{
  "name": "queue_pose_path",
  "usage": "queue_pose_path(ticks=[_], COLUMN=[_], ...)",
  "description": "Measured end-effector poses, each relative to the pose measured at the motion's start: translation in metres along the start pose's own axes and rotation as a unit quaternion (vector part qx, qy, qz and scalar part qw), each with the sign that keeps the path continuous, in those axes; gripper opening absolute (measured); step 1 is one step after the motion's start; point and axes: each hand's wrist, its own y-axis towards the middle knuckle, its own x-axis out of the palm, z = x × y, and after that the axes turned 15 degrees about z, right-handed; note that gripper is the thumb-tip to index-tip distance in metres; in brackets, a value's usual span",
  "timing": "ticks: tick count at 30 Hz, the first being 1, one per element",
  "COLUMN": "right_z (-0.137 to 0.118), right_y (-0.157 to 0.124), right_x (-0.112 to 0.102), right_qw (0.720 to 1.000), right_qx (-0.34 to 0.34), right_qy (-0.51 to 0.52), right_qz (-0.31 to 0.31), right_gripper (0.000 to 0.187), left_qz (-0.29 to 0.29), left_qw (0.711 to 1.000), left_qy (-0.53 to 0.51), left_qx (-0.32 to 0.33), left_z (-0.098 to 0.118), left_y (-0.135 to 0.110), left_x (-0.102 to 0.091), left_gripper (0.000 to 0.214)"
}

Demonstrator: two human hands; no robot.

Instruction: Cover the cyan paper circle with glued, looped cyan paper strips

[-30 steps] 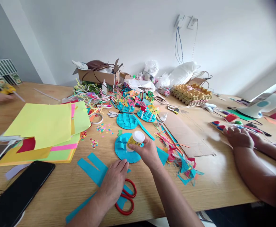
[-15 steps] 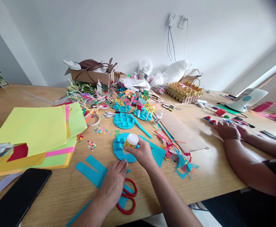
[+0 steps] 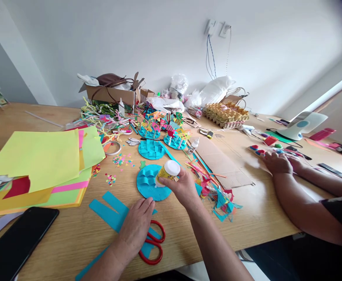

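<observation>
In my right hand [image 3: 185, 188] is a glue stick [image 3: 171, 169] with a yellow label and a white end turned up, held tilted. Its lower end is over the right side of a round blue disc [image 3: 147, 189]; whether it touches cannot be told. Curved blue paper strips [image 3: 146, 174] stand up in loops on the disc. My left hand [image 3: 138, 218] lies flat, fingers together, its tips just below the disc's near edge. Under and beside it are cut blue paper strips [image 3: 105, 214] and scissors with red handles [image 3: 161, 253], their blades hidden.
Coloured paper sheets [image 3: 42, 156] and a black phone [image 3: 21, 244] lie left. Behind the disc are another blue disc [image 3: 151, 150], decorated pieces [image 3: 175, 138] and a glue bottle [image 3: 193, 146]. Cardboard [image 3: 222, 162] and paper scraps [image 3: 222, 203] lie right, near another person's hands [image 3: 277, 162].
My right hand has shifted the glue stick a little to the right across the disc, uncovering more looped strips. My left hand stays flat. The view has shifted slightly.
</observation>
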Motion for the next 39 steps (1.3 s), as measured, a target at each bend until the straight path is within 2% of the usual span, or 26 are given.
queue_pose_path(ticks=[4, 13, 21, 27, 32, 39], right_z=[0.001, 0.019, 0.018, 0.02, 0.022, 0.026], right_y=[0.0, 0.001, 0.0, -0.001, -0.001, 0.0], right_x=[-0.007, -0.01, -0.007, -0.005, -0.004, -0.002], right_qw=[1.0, 0.999, 0.998, 0.998, 0.997, 0.997], right_qx=[-0.012, -0.028, -0.005, -0.005, -0.006, -0.017], right_qy=[0.001, -0.02, -0.057, -0.058, -0.072, -0.081], right_qz=[0.003, 0.012, 0.006, 0.004, 0.0, -0.001], right_gripper=[0.023, 0.022, 0.021, 0.026, 0.021, 0.018], left_qz=[0.005, -0.019, -0.044, -0.071, -0.096, -0.086], left_qw=[1.0, 0.999, 0.999, 0.996, 0.995, 0.996], left_qy=[0.002, -0.034, 0.006, 0.033, 0.017, 0.009], left_qx=[0.008, -0.002, 0.022, 0.047, 0.032, 0.029], left_z=[-0.001, 0.0, 0.002, 0.013, 0.022, 0.024], left_y=[0.0, 0.01, 0.012, 0.024, 0.033, 0.027], left_x=[0.0, -0.015, -0.017, -0.027, -0.021, -0.011], left_gripper=[0.036, 0.032, 0.034, 0.036, 0.036, 0.037])
